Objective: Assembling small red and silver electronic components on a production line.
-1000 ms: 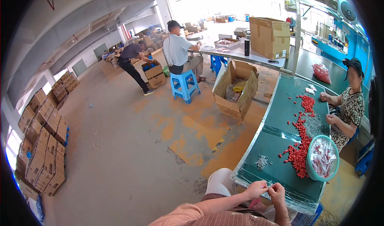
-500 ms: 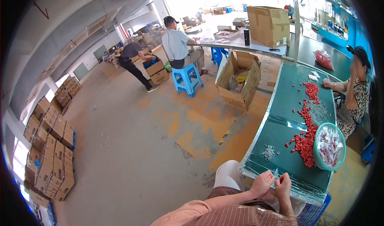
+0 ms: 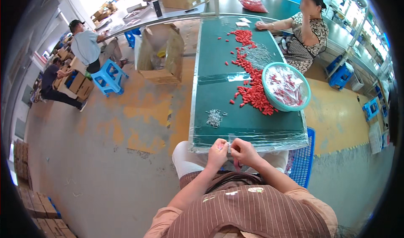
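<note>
Over the table's near edge, my left hand and my right hand are held close together, fingers closed in a pinch. A small clear plastic bag sticks up between the fingertips of both hands. Something pinkish shows at my left fingertips, too small to name. Just beyond my hands, a small heap of grey screws lies on the green tabletop. Farther right spreads a long pile of red plastic wall plugs, with a second scatter of grey screws beside it.
A turquoise basin of filled clear bags stands at the table's right edge. Across from it sits a person. A blue plastic basket is right of my legs. Left of the table stand an open carton and a blue stool with someone seated.
The view has swung to the right, bringing the table to the middle. My hands stay pinched together on the bag at the table's near edge. The far-left person has sunk lower.
</note>
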`<control>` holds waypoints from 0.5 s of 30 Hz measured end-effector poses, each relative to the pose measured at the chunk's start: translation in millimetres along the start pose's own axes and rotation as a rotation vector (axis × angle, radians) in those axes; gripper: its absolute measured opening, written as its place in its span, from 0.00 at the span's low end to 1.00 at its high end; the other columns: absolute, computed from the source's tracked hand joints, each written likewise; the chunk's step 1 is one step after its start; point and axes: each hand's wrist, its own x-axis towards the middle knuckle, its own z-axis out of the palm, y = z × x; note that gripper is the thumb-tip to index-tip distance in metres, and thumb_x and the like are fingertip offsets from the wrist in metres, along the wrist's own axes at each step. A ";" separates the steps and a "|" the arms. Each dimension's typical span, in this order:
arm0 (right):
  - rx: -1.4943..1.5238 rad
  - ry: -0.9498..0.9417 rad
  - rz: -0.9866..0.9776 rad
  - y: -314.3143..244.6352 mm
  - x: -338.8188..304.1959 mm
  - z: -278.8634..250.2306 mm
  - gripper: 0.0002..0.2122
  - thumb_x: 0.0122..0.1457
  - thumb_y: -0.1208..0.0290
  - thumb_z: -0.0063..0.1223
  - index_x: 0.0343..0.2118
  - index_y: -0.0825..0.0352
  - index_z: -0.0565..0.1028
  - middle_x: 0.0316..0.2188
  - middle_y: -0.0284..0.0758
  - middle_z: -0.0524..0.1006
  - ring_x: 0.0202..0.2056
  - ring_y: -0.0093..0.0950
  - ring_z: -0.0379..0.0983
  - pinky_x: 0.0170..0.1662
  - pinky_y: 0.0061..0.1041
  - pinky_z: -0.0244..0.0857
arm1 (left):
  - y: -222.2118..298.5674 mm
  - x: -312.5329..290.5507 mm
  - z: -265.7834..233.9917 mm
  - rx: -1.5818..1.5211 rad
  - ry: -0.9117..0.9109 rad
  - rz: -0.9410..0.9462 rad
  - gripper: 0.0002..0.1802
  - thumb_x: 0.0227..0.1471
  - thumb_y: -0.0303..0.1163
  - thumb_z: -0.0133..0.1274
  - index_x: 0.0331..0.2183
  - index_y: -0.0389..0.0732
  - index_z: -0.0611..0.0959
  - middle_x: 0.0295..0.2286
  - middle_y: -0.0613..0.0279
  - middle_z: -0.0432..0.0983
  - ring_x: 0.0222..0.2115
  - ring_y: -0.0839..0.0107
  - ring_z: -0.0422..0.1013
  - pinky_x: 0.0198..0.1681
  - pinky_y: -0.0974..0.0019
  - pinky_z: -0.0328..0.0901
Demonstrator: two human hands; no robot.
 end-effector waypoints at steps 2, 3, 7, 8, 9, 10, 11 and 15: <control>-0.037 -0.010 -0.041 9.3 14.9 -7.9 0.07 0.49 0.71 0.51 0.27 0.69 0.71 0.21 0.41 0.73 0.23 0.32 0.70 0.28 0.29 0.63 | -1.6 1.0 0.1 -0.068 -0.021 -0.033 0.05 0.51 0.30 0.48 0.27 0.39 0.74 0.21 0.68 0.72 0.23 0.82 0.65 0.26 0.76 0.60; -0.071 -0.032 -0.094 10.3 24.4 -14.3 0.07 0.50 0.70 0.51 0.27 0.69 0.72 0.22 0.41 0.73 0.24 0.33 0.70 0.29 0.29 0.64 | -6.8 2.9 0.4 -0.094 -0.008 -0.081 0.05 0.51 0.30 0.49 0.26 0.39 0.74 0.20 0.68 0.71 0.22 0.83 0.64 0.26 0.77 0.60; -0.421 0.174 -0.216 17.9 78.2 -32.9 0.07 0.47 0.72 0.50 0.28 0.68 0.74 0.27 0.43 0.73 0.34 0.41 0.70 0.37 0.36 0.64 | -2.0 2.9 -4.3 0.047 0.042 -0.035 0.05 0.48 0.28 0.52 0.24 0.38 0.77 0.18 0.69 0.72 0.19 0.84 0.64 0.24 0.77 0.60; -0.421 0.170 -0.223 20.4 91.0 -29.5 0.07 0.47 0.72 0.50 0.28 0.68 0.74 0.27 0.43 0.73 0.34 0.41 0.70 0.37 0.36 0.64 | -4.5 2.2 -7.0 0.047 0.049 -0.033 0.05 0.48 0.28 0.52 0.24 0.38 0.77 0.18 0.69 0.72 0.19 0.84 0.64 0.24 0.77 0.60; -0.507 0.192 -0.261 24.0 102.7 -27.0 0.08 0.46 0.72 0.51 0.29 0.68 0.74 0.28 0.41 0.72 0.35 0.39 0.70 0.38 0.34 0.64 | -7.9 2.0 -8.1 0.093 0.073 -0.018 0.06 0.47 0.28 0.53 0.23 0.37 0.77 0.17 0.69 0.72 0.19 0.84 0.64 0.23 0.77 0.59; -0.593 0.214 -0.299 27.4 113.4 -24.3 0.08 0.46 0.72 0.52 0.31 0.67 0.73 0.29 0.40 0.72 0.36 0.38 0.70 0.39 0.33 0.64 | -11.2 1.9 -9.0 0.139 0.096 -0.004 0.06 0.46 0.28 0.54 0.22 0.37 0.77 0.17 0.70 0.72 0.18 0.84 0.64 0.22 0.77 0.59; -0.669 0.178 -0.258 31.6 124.2 -19.6 0.09 0.45 0.72 0.53 0.31 0.67 0.73 0.31 0.40 0.72 0.38 0.38 0.69 0.41 0.33 0.64 | -11.6 1.3 -11.1 0.139 0.100 -0.003 0.06 0.46 0.28 0.54 0.22 0.37 0.77 0.17 0.70 0.72 0.18 0.84 0.64 0.22 0.77 0.59; -0.743 0.147 -0.275 39.8 145.0 -9.6 0.08 0.44 0.73 0.53 0.29 0.68 0.73 0.30 0.42 0.72 0.37 0.39 0.70 0.41 0.34 0.66 | 0.4 -2.7 -17.6 0.174 0.154 -0.034 0.06 0.43 0.28 0.56 0.21 0.37 0.78 0.16 0.71 0.71 0.18 0.84 0.62 0.21 0.76 0.59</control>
